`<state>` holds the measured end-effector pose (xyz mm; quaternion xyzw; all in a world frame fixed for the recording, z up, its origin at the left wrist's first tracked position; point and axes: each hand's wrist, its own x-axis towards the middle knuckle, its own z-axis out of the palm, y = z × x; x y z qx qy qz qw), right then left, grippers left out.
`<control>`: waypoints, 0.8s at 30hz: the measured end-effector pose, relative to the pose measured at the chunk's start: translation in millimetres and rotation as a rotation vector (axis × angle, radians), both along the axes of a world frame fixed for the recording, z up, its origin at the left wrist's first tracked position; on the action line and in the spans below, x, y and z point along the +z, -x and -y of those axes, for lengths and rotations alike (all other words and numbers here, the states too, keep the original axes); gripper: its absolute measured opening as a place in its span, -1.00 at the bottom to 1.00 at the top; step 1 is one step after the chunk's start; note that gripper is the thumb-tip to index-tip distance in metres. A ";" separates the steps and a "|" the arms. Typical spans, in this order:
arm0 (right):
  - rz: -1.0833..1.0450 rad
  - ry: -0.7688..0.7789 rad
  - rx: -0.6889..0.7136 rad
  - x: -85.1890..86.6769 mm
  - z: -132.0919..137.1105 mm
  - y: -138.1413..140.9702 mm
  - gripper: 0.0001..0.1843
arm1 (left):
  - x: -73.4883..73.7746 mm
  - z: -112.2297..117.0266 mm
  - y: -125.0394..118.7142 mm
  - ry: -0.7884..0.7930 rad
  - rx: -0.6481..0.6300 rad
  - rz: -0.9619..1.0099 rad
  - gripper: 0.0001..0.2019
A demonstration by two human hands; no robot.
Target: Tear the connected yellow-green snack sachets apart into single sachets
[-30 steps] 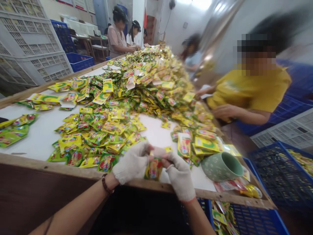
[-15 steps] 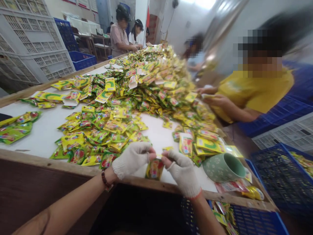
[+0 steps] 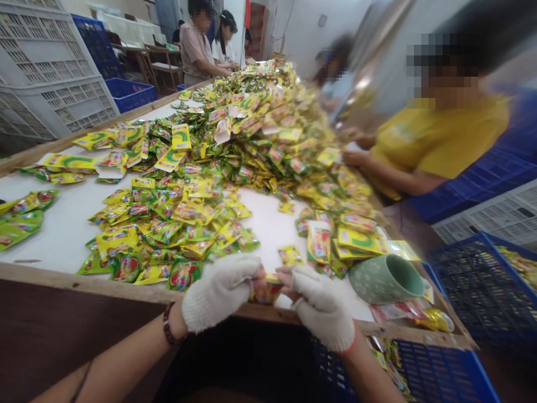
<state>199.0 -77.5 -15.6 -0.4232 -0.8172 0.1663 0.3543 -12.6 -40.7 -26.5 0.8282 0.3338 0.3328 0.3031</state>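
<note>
Both my hands wear white knit gloves with bare fingertips. My left hand (image 3: 220, 291) and my right hand (image 3: 321, 305) pinch one small yellow and red packet (image 3: 268, 288) between them, over the near wooden edge of the table (image 3: 62, 240). A big heap of yellow and green packets (image 3: 251, 140) covers the white tabletop in front. A loose spread of the same packets (image 3: 168, 235) lies just beyond my left hand. A single packet (image 3: 290, 255) lies flat right behind my fingers.
A green mug (image 3: 384, 278) lies on its side at the table's right corner. Blue crates (image 3: 482, 291) stand right and below. A person in a yellow shirt (image 3: 436, 140) works at the right side; others stand at the far end. White crates (image 3: 46, 84) are stacked left.
The packet between my hands has dropped lower and turned flatter, now mostly hidden by my fingers. My view has shifted slightly down and nearer the table.
</note>
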 end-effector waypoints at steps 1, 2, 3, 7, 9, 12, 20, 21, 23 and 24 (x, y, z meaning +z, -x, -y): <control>0.035 -0.041 0.009 -0.8 3.1 -0.1 -0.70 | 0.1 4.7 -0.2 -0.040 0.006 -0.019 -0.82; 0.075 -0.079 0.008 -1.1 5.7 0.8 -0.72 | 0.7 8.9 -1.0 -0.082 0.015 -0.037 -0.79; 0.115 -0.110 -0.002 -0.8 7.4 2.7 -0.75 | 1.3 12.6 -2.1 -0.127 0.024 -0.054 -0.76; 0.150 -0.063 -0.080 1.0 6.0 15.2 -0.77 | -0.7 15.3 -8.0 -0.217 0.047 -0.081 -0.74; 0.037 0.055 -0.209 -0.9 3.1 17.0 -0.81 | -4.8 7.4 -7.7 -0.221 0.116 -0.048 -0.78; -0.119 0.280 -0.474 -7.4 3.7 2.5 -0.78 | -7.8 -13.9 0.9 -0.233 0.267 -0.057 -0.79; 0.383 0.402 -0.603 0.0 2.3 -44.0 -0.82 | 11.3 -70.5 0.5 -0.136 0.288 -0.645 -0.83; 0.420 0.373 -0.608 3.3 -4.9 -37.8 -0.82 | 12.0 -74.8 -6.0 -0.131 0.265 -0.663 -0.83; 0.549 0.347 -0.631 8.4 -21.9 -20.5 -0.81 | 11.8 -81.3 -18.0 -0.118 0.229 -0.673 -0.80; 0.636 0.353 -0.652 9.8 -30.2 -11.7 -0.79 | 11.2 -83.3 -22.4 -0.108 0.217 -0.674 -0.79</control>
